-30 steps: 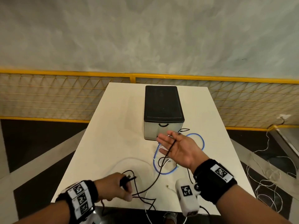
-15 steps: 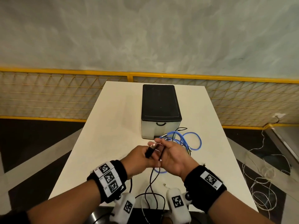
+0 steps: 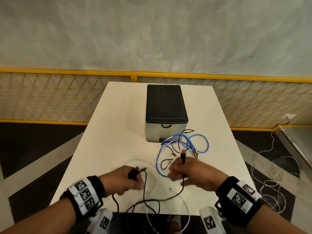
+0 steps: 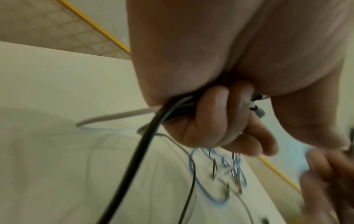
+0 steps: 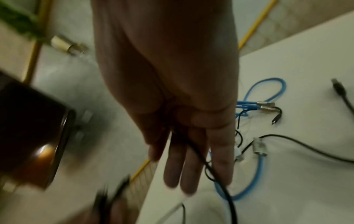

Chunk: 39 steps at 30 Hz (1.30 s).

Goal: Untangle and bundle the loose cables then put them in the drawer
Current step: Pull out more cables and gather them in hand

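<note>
Two hands are on one black cable (image 3: 145,188) right now, low in the head view. The left hand (image 3: 118,180) has its grip curled tight around the plug end, and the left wrist view shows those fingers (image 4: 212,121) wrapped over the black lead with what looks like a grey and a bluish strand too, though it's blurry so I can't say for sure. The right hand (image 3: 194,174) sits a bit to the right of it with another dark plug sticking up from between thumb and fingers; in the right wrist view the fingers (image 5: 189,163) are mostly straight with the cable running down along them, so it looks like a thumb pinch. Between the hands the black cable sags down in loops to the bottom edge of the bench (image 3: 108,132) and hangs over it. Just above the right hand is the rest of the tangle: a blue cable (image 3: 200,144) in a few loops, thin black leads and some white ones all mixed up. A thin white cable (image 3: 157,183) arcs across the bench below centre. The tangle lies right by the lower right corner of the drawer box (image 3: 166,114), black top, clear front, drawer closed, middle of the frame. Behind it there's a yellow mesh fence (image 3: 50,95), and loose white wire on the floor (image 3: 273,183) at the right.
</note>
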Tool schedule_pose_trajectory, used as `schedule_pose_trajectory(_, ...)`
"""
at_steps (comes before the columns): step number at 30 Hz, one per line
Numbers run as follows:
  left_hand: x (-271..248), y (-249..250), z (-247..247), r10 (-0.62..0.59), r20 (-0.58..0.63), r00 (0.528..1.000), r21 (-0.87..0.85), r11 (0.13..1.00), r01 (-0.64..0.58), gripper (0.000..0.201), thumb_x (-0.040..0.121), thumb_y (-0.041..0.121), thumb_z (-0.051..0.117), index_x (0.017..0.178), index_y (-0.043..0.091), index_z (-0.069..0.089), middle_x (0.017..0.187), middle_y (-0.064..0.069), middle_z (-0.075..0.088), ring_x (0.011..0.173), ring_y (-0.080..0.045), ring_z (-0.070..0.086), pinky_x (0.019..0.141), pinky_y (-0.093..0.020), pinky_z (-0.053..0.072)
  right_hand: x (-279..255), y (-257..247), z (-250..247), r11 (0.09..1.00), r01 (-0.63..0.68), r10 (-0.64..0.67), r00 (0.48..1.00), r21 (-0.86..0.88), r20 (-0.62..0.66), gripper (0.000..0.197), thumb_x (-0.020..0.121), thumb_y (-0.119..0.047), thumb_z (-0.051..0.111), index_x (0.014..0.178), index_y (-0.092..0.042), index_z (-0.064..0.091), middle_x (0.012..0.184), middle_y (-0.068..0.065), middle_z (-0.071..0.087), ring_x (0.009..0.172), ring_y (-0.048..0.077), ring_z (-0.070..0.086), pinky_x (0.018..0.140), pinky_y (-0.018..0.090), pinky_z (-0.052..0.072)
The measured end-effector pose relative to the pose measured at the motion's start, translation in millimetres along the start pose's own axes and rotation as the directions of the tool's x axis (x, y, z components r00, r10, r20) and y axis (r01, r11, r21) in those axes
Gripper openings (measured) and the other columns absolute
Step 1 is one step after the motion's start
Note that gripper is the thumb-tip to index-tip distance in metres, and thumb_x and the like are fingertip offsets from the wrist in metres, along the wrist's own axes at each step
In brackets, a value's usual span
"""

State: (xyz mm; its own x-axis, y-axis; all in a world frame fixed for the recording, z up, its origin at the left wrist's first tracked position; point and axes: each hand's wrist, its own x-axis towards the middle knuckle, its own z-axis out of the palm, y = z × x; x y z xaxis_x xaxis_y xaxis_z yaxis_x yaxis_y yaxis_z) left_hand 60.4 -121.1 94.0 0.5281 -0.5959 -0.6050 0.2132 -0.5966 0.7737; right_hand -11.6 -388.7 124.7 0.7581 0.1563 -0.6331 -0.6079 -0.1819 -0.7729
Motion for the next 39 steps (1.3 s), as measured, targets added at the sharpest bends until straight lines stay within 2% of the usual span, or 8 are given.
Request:
schedule_pose_trajectory(5, 8.7, 21.0, -24.4, 0.004, -0.244, 0.970, -0.265, 0.961, -0.071, 0.016, 0.097, 0.016, 0.058, 0.091, 0.003, 0.065, 0.055, 0.003, 0.033, 0.045, -0.010, 0.024, 0.042, -0.022, 0.018, -0.4, 44.4, 28.0, 0.724, 0.073, 0.071, 0.981, -0.686, 0.179, 0.022, 0.096, -0.027, 0.050, 0.109, -0.016, 0.063, 0.112, 0.008, 0.068, 0.108, 0.025, 0.063, 0.081, 0.027, 0.045)
schedule_pose_trajectory(10, 13.5, 43.8, -30.9, 0.080, -0.357, 0.931, -0.329, 0.922, -0.205, 0.035, 0.102, 0.029, 0.049, 0.090, 0.001, 0.067, 0.054, 0.003, 0.032, 0.045, -0.012, 0.027, 0.050, -0.027, 0.021, -4.2, 86.5, 28.0, 0.359, 0.104, 0.210, 0.959, -0.928, 0.189, 0.038, 0.097, -0.033, 0.047, 0.133, -0.020, 0.046, 0.129, 0.020, 0.046, 0.119, 0.037, 0.049, 0.094, 0.044, 0.042)
schedule_pose_trajectory(13, 13.8, 52.8, -31.4, 0.081, -0.387, 0.918, -0.378, 0.895, -0.238, 0.047, 0.101, 0.039, 0.046, 0.082, 0.002, 0.066, 0.051, -0.001, 0.037, 0.042, -0.015, 0.030, 0.048, -0.027, 0.031, -4.0, 93.4, 4.8, 0.296, -0.010, 0.190, 0.981, -0.955, 0.049, 0.043, 0.095, -0.029, 0.046, 0.138, -0.027, 0.042, 0.133, 0.015, 0.047, 0.123, 0.036, 0.050, 0.099, 0.043, 0.042)
schedule_pose_trajectory(16, 11.9, 59.0, -27.2, 0.072, -0.387, 0.919, -0.388, 0.892, -0.233, 0.054, 0.101, 0.047, 0.041, 0.080, 0.003, 0.065, 0.050, -0.003, 0.043, 0.040, -0.019, 0.034, 0.047, -0.028, 0.043, 10.7, 90.1, -31.1, 0.167, -0.259, -0.090, 0.957, -0.951, -0.276, 0.046, 0.092, -0.015, 0.038, 0.135, -0.029, 0.044, 0.131, 0.004, 0.048, 0.120, 0.029, 0.052, 0.091, 0.041, 0.048)
schedule_pose_trajectory(21, 10.8, 66.3, -19.1, 0.128, -0.387, 0.913, -0.394, 0.872, -0.290, 0.055, 0.102, 0.043, 0.040, 0.074, 0.005, 0.068, 0.052, -0.006, 0.046, 0.041, -0.018, 0.041, 0.051, -0.031, 0.049, 33.0, 106.8, -82.8, 0.272, -0.406, -0.107, 0.888, -0.872, -0.447, 0.058, 0.092, -0.015, 0.038, 0.145, -0.037, 0.035, 0.157, 0.000, 0.023, 0.144, 0.029, 0.024, 0.105, 0.043, 0.041)
schedule_pose_trajectory(25, 12.0, 73.0, -20.5, 0.161, -0.418, 0.894, -0.413, 0.843, -0.345, 0.050, 0.101, 0.038, 0.044, 0.075, 0.004, 0.070, 0.057, -0.006, 0.054, 0.046, -0.019, 0.052, 0.063, -0.038, 0.054, 35.0, 120.7, -81.3, 0.232, -0.391, -0.143, 0.892, -0.891, -0.429, 0.043, 0.090, -0.012, 0.037, 0.126, -0.032, 0.047, 0.133, -0.001, 0.041, 0.121, 0.026, 0.043, 0.086, 0.038, 0.049)
schedule_pose_trajectory(31, 16.7, 82.8, -20.6, 0.207, -0.416, 0.886, -0.356, 0.859, -0.368, 0.041, 0.101, 0.032, 0.048, 0.084, 0.003, 0.072, 0.068, -0.008, 0.066, 0.062, -0.024, 0.067, 0.070, -0.041, 0.059, 16.5, 67.6, -73.8, 0.331, -0.037, -0.050, 0.997, -0.943, -0.057, 0.025, 0.096, -0.029, 0.051, 0.117, -0.029, 0.065, 0.120, -0.001, 0.059, 0.114, 0.017, 0.054, 0.093, 0.025, 0.040)
schedule_pose_trajectory(39, 25.4, 114.0, 9.1, 0.320, -0.225, 0.920, -0.168, 0.918, -0.360, 0.027, 0.101, 0.025, 0.049, 0.096, 0.013, 0.073, 0.088, -0.003, 0.077, 0.086, -0.015, 0.074, 0.087, -0.033, 0.055, -25.0, -73.8, -29.9, 0.331, 0.282, -0.467, 0.878, -0.900, 0.103, 0.027, 0.090, -0.019, 0.062, 0.115, -0.027, 0.070, 0.098, -0.006, 0.061, 0.091, 0.009, 0.057, 0.078, 0.021, 0.042)
